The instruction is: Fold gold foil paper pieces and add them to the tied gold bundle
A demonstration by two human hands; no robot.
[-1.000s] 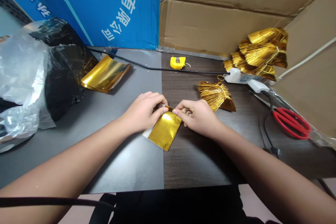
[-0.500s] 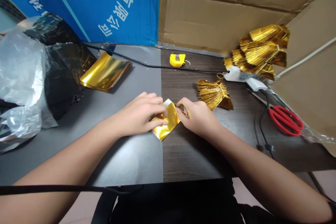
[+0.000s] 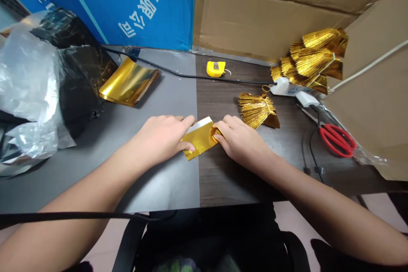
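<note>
Between my hands is a gold foil sheet (image 3: pixel 201 137) with a white strip along its far edge. My left hand (image 3: pixel 167 137) grips its left end, thumb on top and fingers behind. At the other end my right hand (image 3: pixel 237 138) is closed on the foil, which bends into a curled fold by the fingers. Just beyond my right hand lies a pleated gold foil fan (image 3: pixel 256 109), tied near its narrow end. A stack of flat gold foil sheets (image 3: pixel 129 81) rests farther off to the left.
More gold fans (image 3: pixel 315 61) are piled by the cardboard at the back right. A white power strip (image 3: pixel 288 88), red-handled scissors (image 3: pixel 338 140) and cables lie on the right. A yellow tape measure (image 3: pixel 216 69) sits at the back. Plastic bags (image 3: pixel 76 80) bulge on the left.
My left hand has shifted to the foil's left end, thumb now pressing on top. The sheet has turned flatter and more of it shows, with a curled fold at my right fingers.
</note>
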